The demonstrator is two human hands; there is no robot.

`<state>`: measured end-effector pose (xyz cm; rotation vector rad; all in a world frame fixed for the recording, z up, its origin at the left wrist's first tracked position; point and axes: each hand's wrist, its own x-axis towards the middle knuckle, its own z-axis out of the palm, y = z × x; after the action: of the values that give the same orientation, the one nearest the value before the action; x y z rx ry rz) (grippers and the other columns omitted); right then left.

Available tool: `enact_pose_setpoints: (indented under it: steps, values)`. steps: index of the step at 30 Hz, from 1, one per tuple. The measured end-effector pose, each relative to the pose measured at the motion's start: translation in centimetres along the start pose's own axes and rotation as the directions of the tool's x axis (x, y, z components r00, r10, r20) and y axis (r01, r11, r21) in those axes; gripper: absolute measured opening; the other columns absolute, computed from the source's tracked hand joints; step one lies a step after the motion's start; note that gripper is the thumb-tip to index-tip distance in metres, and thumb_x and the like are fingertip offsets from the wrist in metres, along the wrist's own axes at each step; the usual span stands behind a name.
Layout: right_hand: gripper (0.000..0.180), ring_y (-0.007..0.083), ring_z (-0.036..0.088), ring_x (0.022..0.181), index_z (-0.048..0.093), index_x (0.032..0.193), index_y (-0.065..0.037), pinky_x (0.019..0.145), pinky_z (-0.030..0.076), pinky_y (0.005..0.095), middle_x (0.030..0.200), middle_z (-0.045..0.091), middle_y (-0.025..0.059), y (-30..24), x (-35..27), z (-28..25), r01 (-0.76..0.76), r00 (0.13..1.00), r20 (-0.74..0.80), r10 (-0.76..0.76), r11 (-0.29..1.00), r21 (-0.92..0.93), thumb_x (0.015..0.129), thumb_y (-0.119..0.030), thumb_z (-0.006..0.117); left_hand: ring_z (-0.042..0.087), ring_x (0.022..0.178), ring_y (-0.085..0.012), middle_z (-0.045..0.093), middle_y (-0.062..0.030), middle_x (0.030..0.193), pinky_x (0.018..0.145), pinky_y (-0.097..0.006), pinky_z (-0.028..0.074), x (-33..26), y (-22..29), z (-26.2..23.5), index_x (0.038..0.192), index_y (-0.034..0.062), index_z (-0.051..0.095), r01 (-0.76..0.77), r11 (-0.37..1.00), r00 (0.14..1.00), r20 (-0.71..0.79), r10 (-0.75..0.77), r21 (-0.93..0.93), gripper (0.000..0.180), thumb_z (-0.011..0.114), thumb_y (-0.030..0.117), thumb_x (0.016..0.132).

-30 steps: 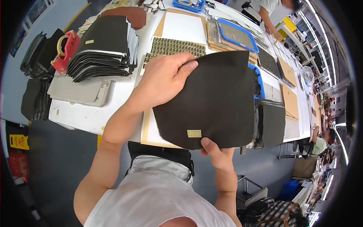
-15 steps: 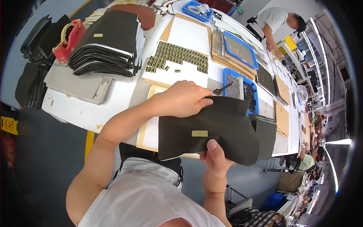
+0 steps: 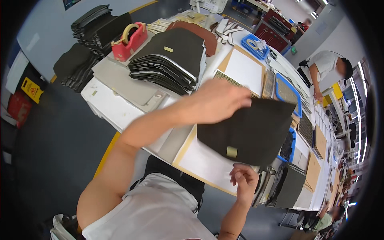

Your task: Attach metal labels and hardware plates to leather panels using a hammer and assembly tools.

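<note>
My left hand (image 3: pixel 222 103) is shut on the upper left edge of a black sheet (image 3: pixel 256 130) and holds it above the table, tilted. A small tan label (image 3: pixel 231 151) sits near the sheet's lower edge. Just below that edge is my right hand (image 3: pixel 244 182), fingers loosely curled and nothing in them. Under the sheet lies a white board with a tan rim (image 3: pixel 202 162) on the white table (image 3: pixel 106 106). To the upper left, a stack of the same black sheets (image 3: pixel 170 60) rests on the table.
A red tape dispenser (image 3: pixel 130 39) stands behind grey sheets (image 3: pixel 124 82). More black piles (image 3: pixel 76 66) lie at the left. Blue trays (image 3: pixel 289 91) and further dark pieces (image 3: pixel 290 186) fill the right side. Another person (image 3: pixel 326 66) works at the far end. A yellow floor sign (image 3: pixel 32 90) stands at the left.
My left hand has swung the black sheet up and to the left. My right hand has come off its lower edge. The view has shifted, showing more of the table's left side.
</note>
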<state>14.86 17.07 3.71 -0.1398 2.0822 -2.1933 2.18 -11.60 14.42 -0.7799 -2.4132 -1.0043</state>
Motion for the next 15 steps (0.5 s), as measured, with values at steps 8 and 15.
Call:
enact_pose_setpoints:
  steps: [8, 15]
  values:
    - [0.032, 0.0303, 0.063, 0.106, 0.067, 0.122, -0.001, 0.083, 0.054, 0.0374, 0.12, 0.063, 0.0189, 5.7, 3.0, -1.5, 0.105, 0.954, -0.098, -0.283, 0.625, -0.773, 0.09, -0.004, 0.067, 0.064, 0.074, -0.0162, 0.07, -0.0015, 0.086, 0.065, -0.031, 0.052, 5.3, -3.7, -16.0, 0.105, 0.0081, 0.071, -0.031, 0.413, 0.739, -0.257, 0.622, 0.91, 0.013, 0.067, 0.016, 0.096]
    - [0.068, 0.0515, 0.031, 0.146, 0.045, 0.149, 0.0, 0.12, 0.027, 0.0566, 0.157, 0.03, 0.0346, 8.4, 4.9, 0.3, 0.2, 0.969, 0.128, -0.213, 0.361, -0.911, 0.095, -0.033, 0.068, 0.061, 0.12, -0.0346, 0.067, -0.0138, 0.13, 0.103, -0.046, 0.047, -5.4, -14.4, -15.5, 0.136, 0.0132, 0.063, -0.217, 0.694, 0.976, 0.138, 0.169, 0.686, 0.045, 0.065, 0.037, 0.098]
